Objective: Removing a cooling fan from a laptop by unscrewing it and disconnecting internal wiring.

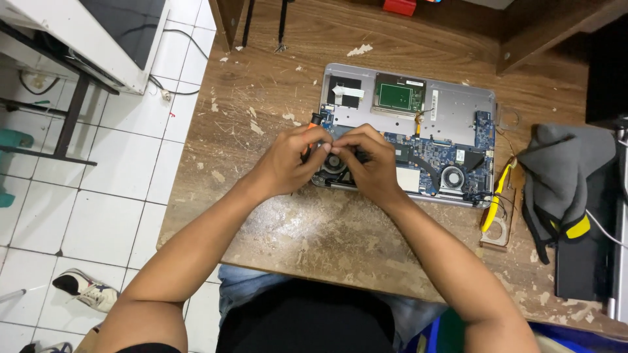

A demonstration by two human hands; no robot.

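An opened silver laptop (458,108) lies on the worn wooden table (314,229), its blue circuit board and a round fan (453,177) exposed. My left hand (291,160) is closed around a screwdriver with an orange and black handle (314,120), its tip hidden under my fingers. My right hand (369,160) presses down beside it, fingers curled over the left fan (335,163) of the laptop. Both hands meet above the board's left front corner.
Yellow-handled pliers (495,196) lie right of the laptop on a small frame. A grey cloth (562,170) sits at the right, next to a black device. White tiled floor, a shoe (85,287) and a white cabinet (98,33) are to the left.
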